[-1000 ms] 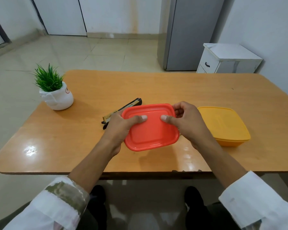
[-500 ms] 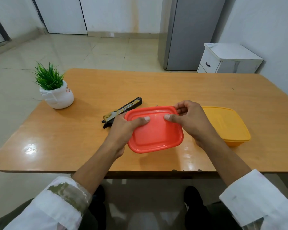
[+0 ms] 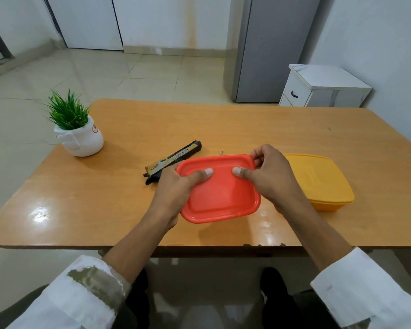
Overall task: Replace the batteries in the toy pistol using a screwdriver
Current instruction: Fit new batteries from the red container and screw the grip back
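Grip is on the red-orange plastic box (image 3: 223, 193). The left hand (image 3: 173, 186) clasps its left edge with the thumb flat on the lid. The right hand (image 3: 271, 176) pinches the far right corner, with the thumb on top and the fingers curled at the rim. The box seems to be held a little above the table (image 3: 223, 124), and its lid is not yet off.

I judge that the step is a preparation: opening this box, probably to reach the screwdriver or the new batteries, since neither is in sight. The next move calls for lifting the corner of the lid with the right fingers while the left hand keeps the box steady.

The toy pistol (image 3: 176, 157), black with a yellowish side, lies untouched on the table just behind the left hand. A closed yellow box (image 3: 318, 179) stands just beside the right hand, and a plant in a white pot (image 3: 81, 138) stands well apart to the left.

The pistol carries a line of small print, too small to read. The round mark on the pot is also not legible.
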